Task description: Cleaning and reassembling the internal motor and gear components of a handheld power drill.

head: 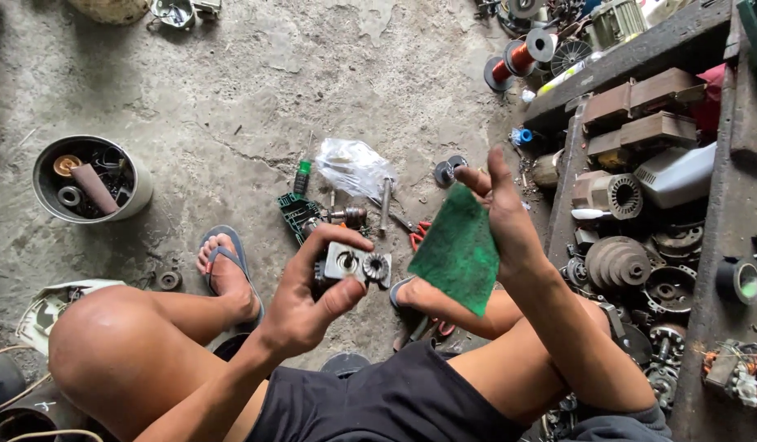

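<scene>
Hands: left (pixel 309 299) grips a small metal part (pixel 358 265), perhaps a motor plate; right (pixel 497 217) holds a green scouring pad (pixel 458 252).

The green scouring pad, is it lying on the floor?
No, the right hand holds the green scouring pad up in the air.

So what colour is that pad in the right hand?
Green; the pad shows clearly in the head view.

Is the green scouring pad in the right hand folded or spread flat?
Spread flat: the green pad hangs as one open sheet from the right hand, no fold visible.
</scene>
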